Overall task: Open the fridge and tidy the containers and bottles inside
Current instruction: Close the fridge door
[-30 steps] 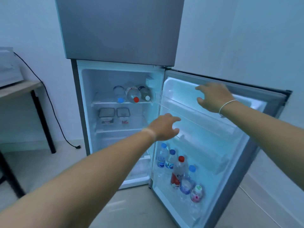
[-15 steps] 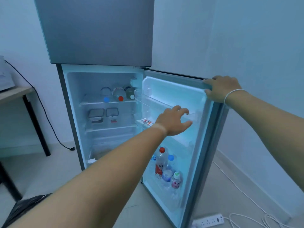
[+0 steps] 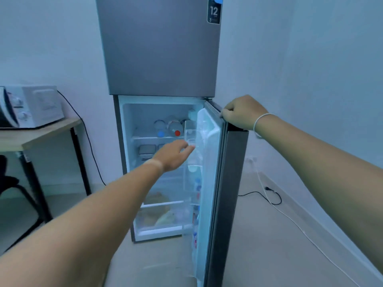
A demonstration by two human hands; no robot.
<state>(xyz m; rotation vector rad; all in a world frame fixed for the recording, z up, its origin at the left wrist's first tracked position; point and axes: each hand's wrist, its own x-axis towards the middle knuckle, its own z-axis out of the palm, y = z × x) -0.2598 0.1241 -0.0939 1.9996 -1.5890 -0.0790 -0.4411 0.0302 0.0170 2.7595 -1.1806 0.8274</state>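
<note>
Fridge door (image 3: 213,183) gripped at top edge by right hand (image 3: 242,114), fingers curled over; left hand (image 3: 176,155) empty, fingers loosely extended, reaching toward door shelf (image 3: 190,133) just ahead; bottles (image 3: 170,127) lying on shelf beyond fingertips; keep door steady, lift each bottle singly.

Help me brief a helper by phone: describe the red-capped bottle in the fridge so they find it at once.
Look in the open lower compartment of the grey fridge, on its top shelf. Bottles lie there on their sides, caps outward. Yours is the bottle with the red cap; the one to its left has a blue cap.
</note>
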